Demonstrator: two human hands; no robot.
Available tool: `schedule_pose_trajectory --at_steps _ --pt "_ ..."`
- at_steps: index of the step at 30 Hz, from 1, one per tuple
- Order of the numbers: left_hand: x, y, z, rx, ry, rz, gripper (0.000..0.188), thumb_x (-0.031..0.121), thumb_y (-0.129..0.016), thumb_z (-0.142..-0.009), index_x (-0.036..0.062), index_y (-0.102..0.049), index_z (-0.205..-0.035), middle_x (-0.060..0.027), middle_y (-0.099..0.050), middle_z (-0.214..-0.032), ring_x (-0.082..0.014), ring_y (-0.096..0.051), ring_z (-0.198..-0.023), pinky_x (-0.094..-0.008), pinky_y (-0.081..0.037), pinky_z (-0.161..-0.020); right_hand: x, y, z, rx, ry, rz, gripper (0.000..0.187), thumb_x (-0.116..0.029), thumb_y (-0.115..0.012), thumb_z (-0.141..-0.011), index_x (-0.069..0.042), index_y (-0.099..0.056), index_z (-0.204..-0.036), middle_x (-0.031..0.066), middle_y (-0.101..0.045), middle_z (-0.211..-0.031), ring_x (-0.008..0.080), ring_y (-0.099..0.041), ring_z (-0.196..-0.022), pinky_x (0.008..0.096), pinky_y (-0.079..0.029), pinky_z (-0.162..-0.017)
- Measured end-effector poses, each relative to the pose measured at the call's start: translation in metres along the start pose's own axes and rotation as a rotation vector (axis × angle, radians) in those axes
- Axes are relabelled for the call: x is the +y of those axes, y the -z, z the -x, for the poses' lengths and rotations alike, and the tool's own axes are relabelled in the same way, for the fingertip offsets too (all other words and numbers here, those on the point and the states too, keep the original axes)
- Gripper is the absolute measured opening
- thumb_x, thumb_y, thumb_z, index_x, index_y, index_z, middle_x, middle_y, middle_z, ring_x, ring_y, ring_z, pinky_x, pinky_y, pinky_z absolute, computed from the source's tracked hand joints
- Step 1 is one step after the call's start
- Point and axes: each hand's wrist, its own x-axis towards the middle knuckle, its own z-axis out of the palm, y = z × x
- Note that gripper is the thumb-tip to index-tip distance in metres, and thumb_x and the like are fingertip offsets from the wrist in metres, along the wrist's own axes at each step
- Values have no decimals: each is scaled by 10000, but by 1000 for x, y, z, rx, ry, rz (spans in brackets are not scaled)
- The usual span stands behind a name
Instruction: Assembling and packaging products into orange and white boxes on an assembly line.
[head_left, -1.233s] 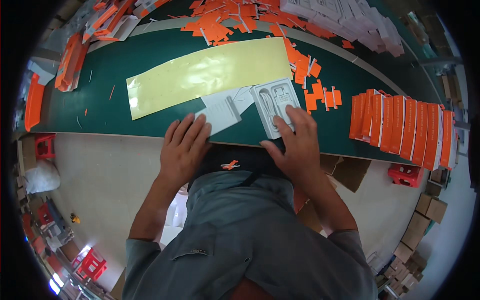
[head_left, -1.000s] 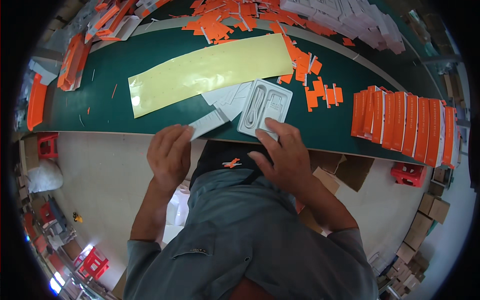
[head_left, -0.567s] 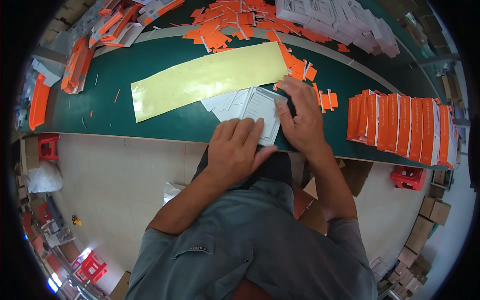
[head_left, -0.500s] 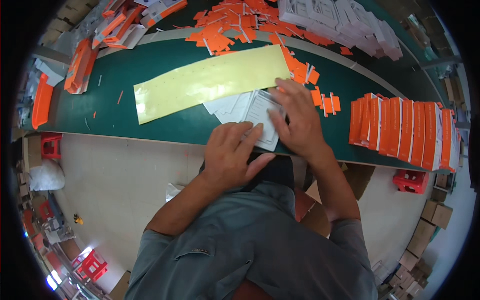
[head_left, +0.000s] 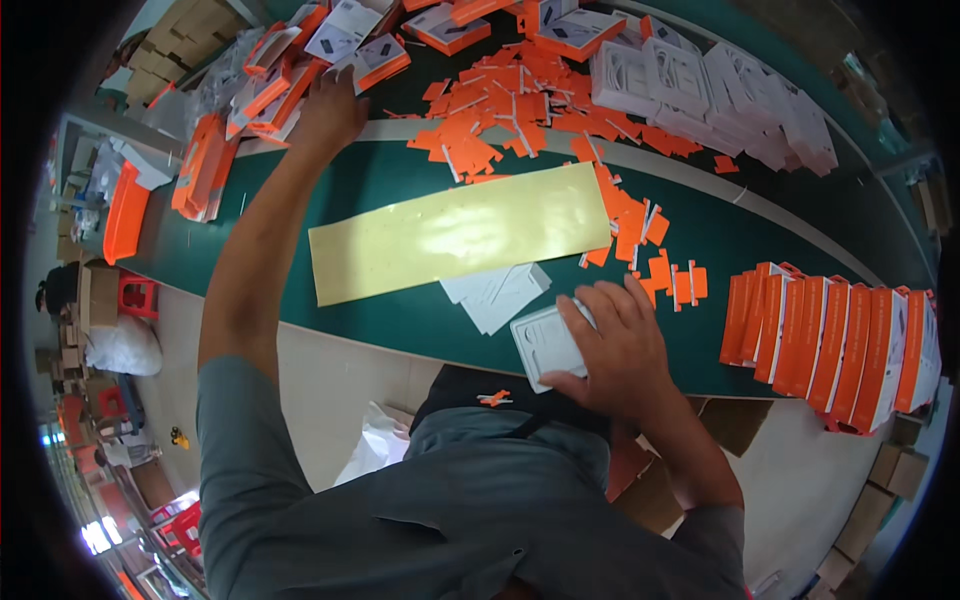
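Observation:
At the near edge of the table, a white shallow tray (head_left: 545, 345) with moulded outlines lies tilted under my right hand (head_left: 625, 350). That hand grips it by its right side, fingers over the top and thumb at the lower corner. My left hand (head_left: 335, 112) is stretched far out to the back left, fingers extended against a pile of orange-and-white boxes (head_left: 378, 62); its fingertips partly hide against them. Between the hands lies a long glossy yellow sheet (head_left: 460, 232). Several white paper leaflets (head_left: 497, 298) stick out from beneath its near edge.
Orange card pieces (head_left: 490, 105) are strewn across the back. White trays with cable shapes (head_left: 680, 80) are stacked at the back right. A row of orange boxes (head_left: 810, 335) stands at the right edge. An orange bin (head_left: 125, 212) sits at the far left.
My left hand has left the white tray and moved to the boxes at the back left. The right hand now grips the tray, which has turned. My view has shifted.

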Motion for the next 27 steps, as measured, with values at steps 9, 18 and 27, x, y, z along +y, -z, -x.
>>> schedule_pose_trajectory --at_steps 9,18,27 --pt "-30 -44 -13 232 90 240 404 178 -699 -1005 133 -708 -1406 -233 -696 -1316 -460 -715 -1134 -558 -596 -974 9 5 4 -90 6 -108 1042 -644 -901 -750 -27 -593 -1531 188 -552 -1585 419 -506 -1460 588 -383 -1259" --pt "58 238 106 46 -425 -138 481 -9 -692 -947 155 -725 -1398 -110 -697 -1444 -326 -726 -1145 -502 -520 -1068 9 -4 7 -43 57 -78 931 -542 -945 -747 -219 -627 -1561 167 -518 -1626 438 -484 -1478 574 -427 -1212" --pt "179 276 171 -403 -1096 1 444 125 -657 -996 117 -654 -1439 -154 -558 -1557 -300 -666 -1238 -513 -410 -1254 -3 -1 12 -65 38 -6 801 -466 -912 -841 -230 -630 -1552 183 -515 -1619 425 -494 -1467 556 -447 -1189"
